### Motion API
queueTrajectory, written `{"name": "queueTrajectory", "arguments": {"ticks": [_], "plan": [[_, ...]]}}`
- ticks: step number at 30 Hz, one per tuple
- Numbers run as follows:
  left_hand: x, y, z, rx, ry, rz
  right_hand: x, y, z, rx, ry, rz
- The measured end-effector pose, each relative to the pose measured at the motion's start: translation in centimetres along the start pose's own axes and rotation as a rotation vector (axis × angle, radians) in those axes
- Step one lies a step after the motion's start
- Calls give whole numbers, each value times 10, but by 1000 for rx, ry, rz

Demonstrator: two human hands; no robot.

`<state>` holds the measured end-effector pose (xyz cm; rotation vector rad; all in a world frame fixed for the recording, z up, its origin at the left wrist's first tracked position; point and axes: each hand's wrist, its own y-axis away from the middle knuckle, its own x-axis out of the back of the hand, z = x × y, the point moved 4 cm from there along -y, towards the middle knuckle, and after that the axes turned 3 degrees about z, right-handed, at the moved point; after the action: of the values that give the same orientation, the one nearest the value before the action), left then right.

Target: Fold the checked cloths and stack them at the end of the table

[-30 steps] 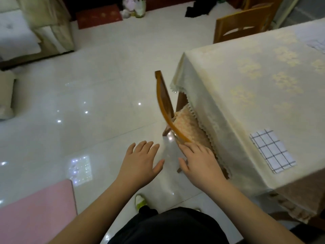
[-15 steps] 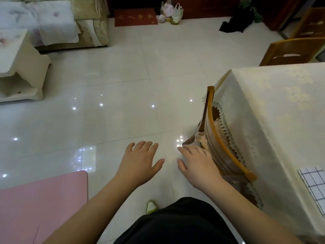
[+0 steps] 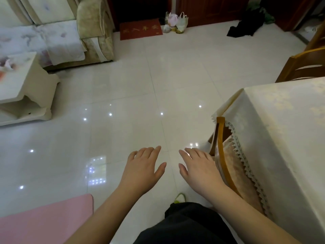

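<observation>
No checked cloth shows in this view. The table (image 3: 284, 124), under a cream patterned tablecloth, fills the right side, its near corner pointing toward the floor. My left hand (image 3: 142, 170) floats palm down over the tiles with fingers spread, holding nothing. My right hand (image 3: 197, 169) is held out the same way, empty, just left of the wooden chair (image 3: 222, 155) tucked under the table. The two hands are a small gap apart.
A second wooden chair (image 3: 304, 66) stands at the table's far side. A pink mat (image 3: 42, 224) lies at lower left, a white low table (image 3: 22, 88) and a sofa (image 3: 70, 36) at upper left. A red doormat (image 3: 140, 29), bags (image 3: 175, 22) and dark clothing (image 3: 246, 25) lie by the far wall.
The view has swung left, away from the table. The folded checked cloth on the table has slid out of frame at the right. Both hands stay open and held out.
</observation>
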<state>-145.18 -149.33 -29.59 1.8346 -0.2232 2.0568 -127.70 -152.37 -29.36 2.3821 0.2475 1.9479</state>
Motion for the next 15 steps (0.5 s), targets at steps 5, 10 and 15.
{"name": "queueTrajectory", "arguments": {"ticks": [5, 10, 15], "plan": [[22, -57, -3, 1, -37, -14, 13, -59, 21, 43, -30, -35], [34, -100, -14, 14, -52, -19, 22, -107, 32, 39, -28, 4], [40, -148, -39, 13, -72, 13, 21, -164, 32, 12, 9, 70]]}}
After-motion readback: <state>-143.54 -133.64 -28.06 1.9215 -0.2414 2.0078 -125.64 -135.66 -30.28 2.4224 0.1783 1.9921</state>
